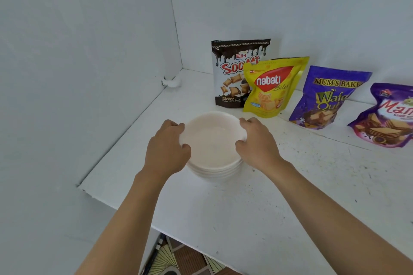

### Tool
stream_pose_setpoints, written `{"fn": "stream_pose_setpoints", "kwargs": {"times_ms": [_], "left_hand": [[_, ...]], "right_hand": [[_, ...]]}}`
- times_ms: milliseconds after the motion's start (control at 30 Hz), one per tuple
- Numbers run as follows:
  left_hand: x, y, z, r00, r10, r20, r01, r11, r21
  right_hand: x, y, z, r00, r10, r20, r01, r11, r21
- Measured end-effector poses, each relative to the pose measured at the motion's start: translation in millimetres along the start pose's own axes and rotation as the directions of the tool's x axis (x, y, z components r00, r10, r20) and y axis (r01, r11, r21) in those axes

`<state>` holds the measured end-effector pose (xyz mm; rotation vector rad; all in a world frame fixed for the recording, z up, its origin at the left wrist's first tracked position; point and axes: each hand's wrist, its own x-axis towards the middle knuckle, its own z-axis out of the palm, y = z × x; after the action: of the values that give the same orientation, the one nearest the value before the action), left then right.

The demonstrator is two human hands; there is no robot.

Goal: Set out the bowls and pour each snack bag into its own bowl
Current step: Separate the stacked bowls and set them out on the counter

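The left hand (166, 147) and the right hand (257, 143) were both curled round the rim of the top bowl (212, 140), one on each side. The thumbs were on the near edge and the fingers were hooked over the far edge. The two hands were the same way off from the bowl, so neither one was nearer.

The top bowl sat in a stack of bowls (214, 171), right in front of the person, on the white bench (268, 203). The stack was near the left end of the bench, close to the corner of the walls.

The snack bags stood behind the stack and off to the right, in a row along the back wall: a brown bag (232, 73), a yellow bag (271, 89), a purple bag (324, 98) and a second purple bag (388, 116). All looked closed.

I think the top bowl must come straight up, then go right, where the bench had room in front of the bags.
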<state>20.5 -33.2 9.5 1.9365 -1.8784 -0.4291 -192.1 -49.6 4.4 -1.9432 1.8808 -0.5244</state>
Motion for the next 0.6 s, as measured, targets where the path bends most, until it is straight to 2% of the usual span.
{"fn": "stream_pose_setpoints", "kwargs": {"times_ms": [133,233,333,400,500,600], "left_hand": [[5,-1,-1,1.000,-0.016,0.017,0.017,0.999,-0.049],[7,-2,-2,1.000,-0.016,0.008,0.017,0.991,-0.132],[9,2,-12,1.000,0.007,-0.008,-0.009,0.986,-0.166],[10,8,-22,0.999,0.046,-0.020,-0.049,0.981,-0.188],[14,25,-36,0.993,0.110,-0.047,-0.118,0.964,-0.239],[18,47,-42,0.984,0.163,-0.076,-0.178,0.940,-0.292]], "right_hand": [[-1,-7,-9,1.000,0.002,-0.011,-0.003,0.995,-0.096],[-2,-6,-10,0.998,-0.012,-0.056,0.007,0.996,-0.089],[-1,-7,-10,0.996,-0.006,-0.090,0.002,0.999,-0.039],[0,-8,-13,0.984,-0.039,-0.175,0.037,0.999,-0.017],[2,-7,-26,0.944,-0.092,-0.316,0.137,0.983,0.124],[2,-2,-45,0.911,-0.066,-0.408,0.175,0.956,0.235]]}}
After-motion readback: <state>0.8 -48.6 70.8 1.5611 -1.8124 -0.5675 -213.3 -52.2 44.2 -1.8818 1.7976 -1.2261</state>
